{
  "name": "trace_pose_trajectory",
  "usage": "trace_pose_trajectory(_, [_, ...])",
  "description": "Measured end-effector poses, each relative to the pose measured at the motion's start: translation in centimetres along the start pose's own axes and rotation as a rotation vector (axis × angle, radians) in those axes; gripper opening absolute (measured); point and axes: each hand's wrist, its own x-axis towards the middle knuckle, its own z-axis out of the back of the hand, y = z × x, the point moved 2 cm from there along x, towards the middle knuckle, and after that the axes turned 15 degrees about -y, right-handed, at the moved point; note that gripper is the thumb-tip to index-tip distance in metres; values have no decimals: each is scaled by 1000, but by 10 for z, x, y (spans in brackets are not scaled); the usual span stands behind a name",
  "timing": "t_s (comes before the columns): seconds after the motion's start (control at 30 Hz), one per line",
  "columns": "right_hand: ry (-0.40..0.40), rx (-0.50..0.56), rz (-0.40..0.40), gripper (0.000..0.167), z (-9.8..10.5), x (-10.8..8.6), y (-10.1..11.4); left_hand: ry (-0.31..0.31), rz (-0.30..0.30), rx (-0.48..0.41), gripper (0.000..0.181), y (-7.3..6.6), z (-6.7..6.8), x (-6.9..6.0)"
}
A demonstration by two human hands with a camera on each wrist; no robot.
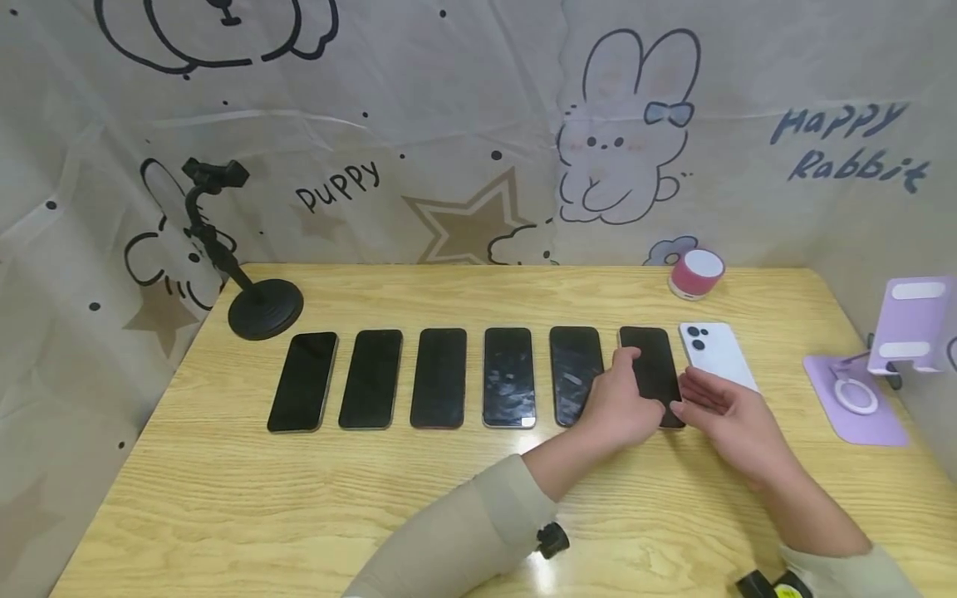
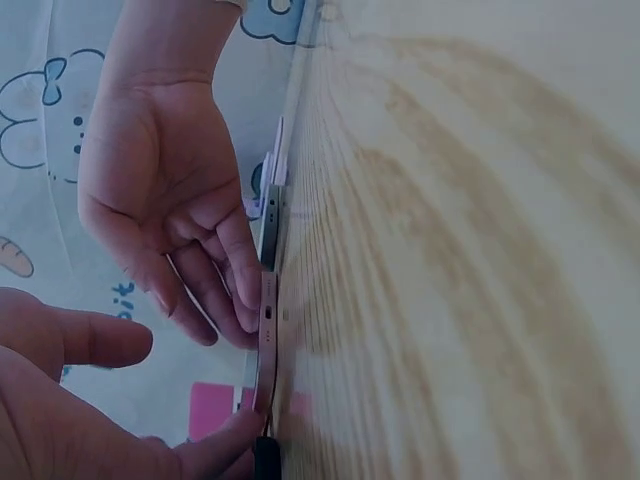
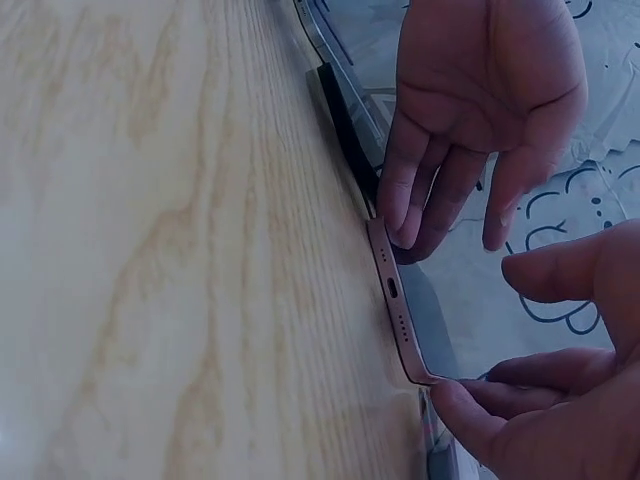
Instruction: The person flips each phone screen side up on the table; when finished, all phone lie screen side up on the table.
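Note:
A dark-screened phone (image 1: 652, 365) with a pinkish bottom edge lies flat, second from the right in a row of phones. My left hand (image 1: 619, 404) touches its left side, fingers extended along that edge. On the opposite side, my right hand (image 1: 740, 425) has loosely bent fingertips against the phone's right edge. Both thumbs are held apart from the fingers. The right wrist view shows the phone's charging port edge (image 3: 393, 290) between the hands. Right of it lies a white phone (image 1: 719, 353), back up, partly behind the right hand. Another black phone (image 1: 576, 365) is beside the left hand.
Several more black phones (image 1: 438, 378) continue the row leftward. A black stand (image 1: 265, 309) is at the back left of the wooden table (image 1: 336, 515). A pink round speaker (image 1: 697, 274) sits at the back right. Further right stands a purple phone holder (image 1: 867, 415).

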Motion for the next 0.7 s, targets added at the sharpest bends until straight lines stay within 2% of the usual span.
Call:
trace_pose_trajectory(0.13, [-32, -10, 23, 64, 8, 0, -2, -36, -26, -19, 69, -4, 0, -3])
trace_pose_trajectory(0.2, [-46, -9, 28, 64, 15, 1, -4, -72, -20, -41, 66, -7, -1, -6])
trace_pose_trajectory(0.37, [-88, -53, 47, 65, 34, 3, -14, -138, 18, -185, 55, -16, -13, -16])
trace_pose_trajectory(0.47, [-104, -100, 55, 66, 47, 5, -22, -114, 32, -273, 52, -21, -25, -22])
trace_pose_trajectory(0.53, [-112, -140, 53, 67, 55, 6, -27, -87, 49, -293, 53, -26, -34, -25])
trace_pose_trajectory(0.63, [-106, -173, 55, 68, 64, 7, -36, -48, 95, -242, 59, -33, -47, -28])
trace_pose_trajectory(0.7, [-90, -157, 54, 69, 70, 7, -42, -32, 136, -186, 63, -39, -57, -29])
